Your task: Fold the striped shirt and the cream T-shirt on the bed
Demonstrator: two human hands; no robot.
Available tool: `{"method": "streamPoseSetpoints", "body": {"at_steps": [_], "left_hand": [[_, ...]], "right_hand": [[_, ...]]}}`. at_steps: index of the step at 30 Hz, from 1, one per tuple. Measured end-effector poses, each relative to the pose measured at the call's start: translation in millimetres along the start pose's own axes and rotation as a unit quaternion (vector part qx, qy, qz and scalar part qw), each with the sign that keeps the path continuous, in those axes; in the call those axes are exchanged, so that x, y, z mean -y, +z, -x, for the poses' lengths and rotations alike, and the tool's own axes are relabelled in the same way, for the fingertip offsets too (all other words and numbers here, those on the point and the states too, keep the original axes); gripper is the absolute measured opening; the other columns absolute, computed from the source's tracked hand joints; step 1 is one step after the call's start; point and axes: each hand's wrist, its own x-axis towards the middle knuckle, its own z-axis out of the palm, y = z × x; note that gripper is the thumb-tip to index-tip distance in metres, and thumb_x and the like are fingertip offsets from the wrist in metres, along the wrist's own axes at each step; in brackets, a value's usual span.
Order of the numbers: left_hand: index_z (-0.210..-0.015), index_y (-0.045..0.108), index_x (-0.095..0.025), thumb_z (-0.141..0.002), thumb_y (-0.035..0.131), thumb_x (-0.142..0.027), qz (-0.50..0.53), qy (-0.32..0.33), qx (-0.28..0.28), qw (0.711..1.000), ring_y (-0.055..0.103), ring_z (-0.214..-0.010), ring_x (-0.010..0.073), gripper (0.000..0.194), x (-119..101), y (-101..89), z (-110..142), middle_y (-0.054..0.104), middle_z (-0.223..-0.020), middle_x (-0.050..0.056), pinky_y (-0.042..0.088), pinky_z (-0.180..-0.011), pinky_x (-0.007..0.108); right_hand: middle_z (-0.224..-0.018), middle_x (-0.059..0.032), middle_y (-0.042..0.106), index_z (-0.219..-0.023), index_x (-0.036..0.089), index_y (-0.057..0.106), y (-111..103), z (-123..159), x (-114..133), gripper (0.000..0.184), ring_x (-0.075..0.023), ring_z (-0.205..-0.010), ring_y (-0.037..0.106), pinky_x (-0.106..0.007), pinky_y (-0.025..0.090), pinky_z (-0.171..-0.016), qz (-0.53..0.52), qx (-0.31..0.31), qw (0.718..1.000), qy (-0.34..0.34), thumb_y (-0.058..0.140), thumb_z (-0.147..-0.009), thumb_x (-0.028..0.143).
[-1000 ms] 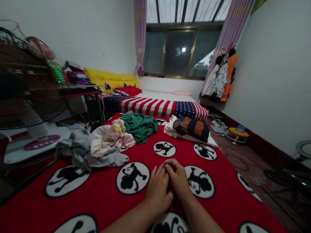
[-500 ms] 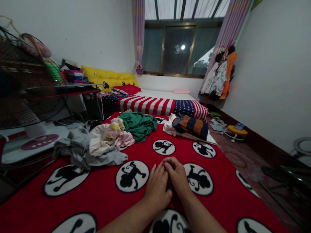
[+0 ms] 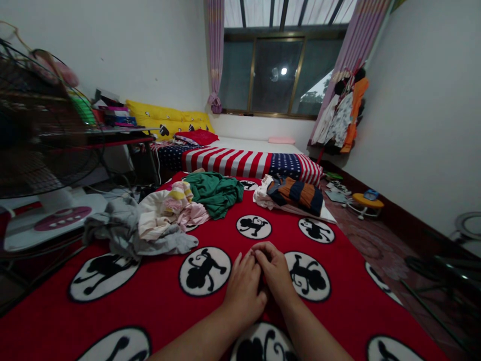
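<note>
Counts:
- Hands: 2, 1 left hand [image 3: 245, 288] + 1 right hand [image 3: 276, 273].
- Red monkey-print cover [image 3: 161, 301]: 1. Monkey roundels [image 3: 205, 271]: at least 10, several cut off or part-covered.
- Loose heap: 1 green garment [image 3: 214, 193]; grey cloth [image 3: 117, 223], cream cloth [image 3: 152, 215] and pink cloth [image 3: 193, 215] overlap, can't separate piece counts.
- Folded stack: 1 orange-and-navy striped garment [image 3: 296, 193] on top; layers beneath not countable.
- Far end: 1 flag-print cover [image 3: 233, 160], 1 yellow cushion [image 3: 176, 120], 1 red pillow [image 3: 199, 136], 1 pink pillow [image 3: 281, 140].
- Window [image 3: 276, 75]: 1, with 3 lower panels. Curtains [image 3: 216, 55]: 2.
- Hanging garments [image 3: 340, 120]: at least 3, overlapping.
- Fan [image 3: 71, 201]: 1.
- Orange-topped stool [image 3: 366, 201]: 1.
</note>
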Motion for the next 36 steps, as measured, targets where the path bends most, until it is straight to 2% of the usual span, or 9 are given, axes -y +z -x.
{"method": "streamPoseSetpoints", "body": {"at_steps": [7,13,18,21,25,28,32,34,36], "left_hand": [[-0.138,0.045,-0.012,-0.068,0.05,-0.018,0.011,0.004,-0.013,1.0,0.034,-0.137,0.0244,0.07,2,0.9,-1,0.046,-0.144,0.01,0.012,-0.12,0.045],[-0.133,0.051,-0.014,-0.071,0.054,-0.021,0.03,-0.002,-0.021,0.999,0.044,-0.128,0.026,0.062,2,-2.1,-1,0.056,-0.133,0.012,0.017,-0.118,0.047],[-0.132,0.052,-0.018,-0.075,0.054,-0.023,0.052,0.017,-0.05,0.997,0.041,-0.131,0.0262,0.058,2,-5.0,-1,0.053,-0.136,0.01,0.02,-0.117,0.046],[-0.136,0.047,-0.016,-0.072,0.055,-0.021,0.051,0.027,-0.049,0.997,0.038,-0.134,0.0266,0.065,4,-5.1,-1,0.049,-0.141,0.01,0.02,-0.117,0.046],[-0.143,0.037,-0.018,-0.073,0.054,-0.022,0.028,0.038,-0.019,0.999,0.03,-0.139,0.0265,0.072,4,-5.3,2,0.037,-0.15,0.009,0.014,-0.118,0.049],[-0.141,0.042,-0.018,-0.076,0.055,-0.026,0.007,0.028,0.008,1.0,0.027,-0.141,0.0275,0.067,3,-7.7,4,0.037,-0.15,0.01,0.013,-0.118,0.05],[-0.138,0.046,-0.019,-0.076,0.062,-0.032,0.002,0.07,0.058,0.996,0.022,-0.143,0.0305,0.065,10,-21.2,3,0.031,-0.153,0.012,0.014,-0.116,0.054],[-0.131,0.054,-0.02,-0.075,0.067,-0.034,0.016,0.116,0.097,0.988,0.028,-0.14,0.0306,0.059,17,-33.3,-1,0.035,-0.151,0.011,0.021,-0.114,0.051],[-0.117,0.065,-0.021,-0.077,0.065,-0.03,0.048,0.138,0.122,0.982,0.048,-0.128,0.0263,0.041,25,-47.9,-7,0.055,-0.136,0.008,0.035,-0.108,0.04]], "right_hand": [[-0.082,-0.0047,0.065,-0.082,0.019,0.063,4,0,-1,0.015,-0.0216,-0.083,0.061,-0.034,0.047,-0.08,0.032,0.005,0.999,-0.018,0.051,-0.081,0.029],[-0.077,-0.002,0.057,-0.069,0.022,0.059,12,-11,1,0.018,-0.0177,-0.074,0.054,-0.029,0.041,-0.073,0.206,0.034,0.974,-0.088,0.044,-0.078,0.018],[-0.068,-0.0025,0.059,-0.058,0.022,0.061,17,-28,2,0.019,-0.0163,-0.064,0.052,-0.028,0.035,-0.062,0.298,0.037,0.953,-0.044,0.049,-0.072,0.015],[-0.068,-0.0028,0.066,-0.062,0.023,0.067,16,-32,-4,0.02,-0.0186,-0.065,0.057,-0.029,0.038,-0.063,0.253,0.017,0.967,0.008,0.049,-0.07,0.018],[-0.065,-0.0024,0.066,-0.075,0.019,0.07,7,-31,-15,0.021,-0.0205,-0.066,0.06,-0.031,0.043,-0.065,0.086,-0.03,0.996,0.02,0.053,-0.071,0.03],[-0.055,0.0009,0.058,-0.084,0.016,0.069,0,-30,-19,0.028,-0.0172,-0.053,0.053,-0.029,0.041,-0.056,-0.01,-0.018,0.999,0.05,0.057,-0.072,0.038],[-0.053,0.0018,0.056,-0.086,0.015,0.068,-1,-28,-15,0.03,-0.0152,-0.051,0.051,-0.027,0.039,-0.052,-0.03,-0.006,0.998,0.058,0.059,-0.072,0.039],[-0.054,0.0012,0.057,-0.084,0.015,0.068,1,-28,-12,0.029,-0.0158,-0.052,0.053,-0.027,0.039,-0.052,-0.023,-0.009,0.998,0.052,0.059,-0.07,0.039],[-0.053,0.0007,0.057,-0.082,0.014,0.067,3,-26,-9,0.03,-0.0162,-0.053,0.054,-0.026,0.04,-0.052,-0.021,-0.006,0.998,0.058,0.059,-0.069,0.04]]}}
